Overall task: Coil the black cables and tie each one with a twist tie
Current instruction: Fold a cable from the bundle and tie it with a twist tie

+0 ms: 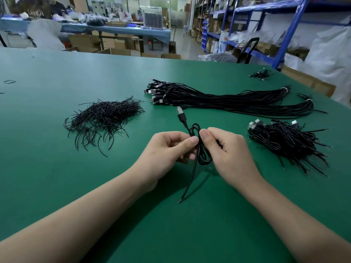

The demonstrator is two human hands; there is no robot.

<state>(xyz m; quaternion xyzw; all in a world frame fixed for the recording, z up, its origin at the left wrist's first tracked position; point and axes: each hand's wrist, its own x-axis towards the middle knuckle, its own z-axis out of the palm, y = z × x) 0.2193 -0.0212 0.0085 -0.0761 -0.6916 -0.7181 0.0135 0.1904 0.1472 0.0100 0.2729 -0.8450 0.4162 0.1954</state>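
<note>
A coiled black cable (204, 157) hangs between my hands above the green table (57, 168). My left hand (167, 149) pinches its middle from the left, and my right hand (226, 147) pinches it from the right. The cable's USB plug (181, 114) sticks up past my fingers and a loose bare end trails down toward me. A heap of black twist ties (102, 118) lies to the left. Long uncoiled black cables (228, 99) lie in bundles beyond my hands. A pile of coiled, tied cables (286, 141) sits to the right.
A few small black cable pieces (261, 74) lie near the table's far right corner, and a small black ring (9, 81) lies at far left. Blue shelving (284, 35) stands at the right. Cardboard boxes and another workbench with a person are behind the table.
</note>
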